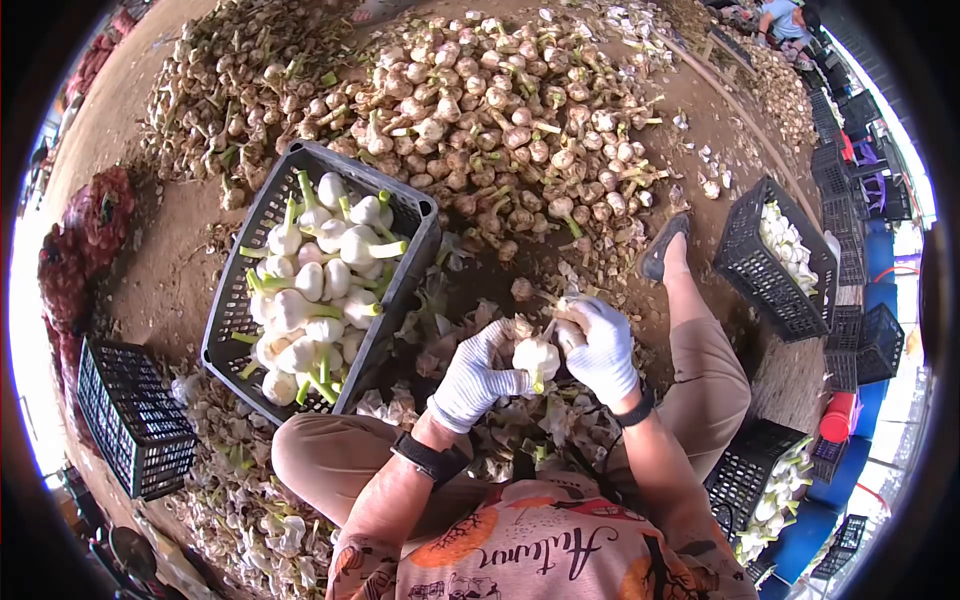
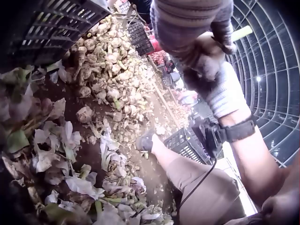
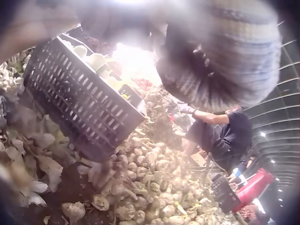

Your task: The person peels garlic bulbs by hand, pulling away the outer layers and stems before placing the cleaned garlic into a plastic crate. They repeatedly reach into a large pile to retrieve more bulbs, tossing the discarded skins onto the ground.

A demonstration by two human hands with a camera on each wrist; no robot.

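Observation:
In the head view a white garlic bulb [image 1: 537,364] with a short green stem stub faces my body, held in my gloved left hand [image 1: 476,378]. My gloved right hand [image 1: 602,352] is close against the bulb's other side, its curled fingers pinching dry, brownish garlic skin [image 1: 548,322] at the root end. The left wrist view has both gloves meeting around the shaded bulb [image 2: 208,60], the green stem [image 2: 242,33] sticking out to one side. In the right wrist view the right glove [image 3: 229,54] is large and blurred, hiding what it pinches.
A black crate [image 1: 425,262] of cleaned garlic stands to the left. Ahead lies a big heap of unpeeled garlic [image 1: 500,120]. Peeled skins [image 1: 270,530] litter the ground. More crates [image 1: 135,420] stand at left and right [image 1: 775,265]. Another person [image 3: 220,136] sits beyond the heap.

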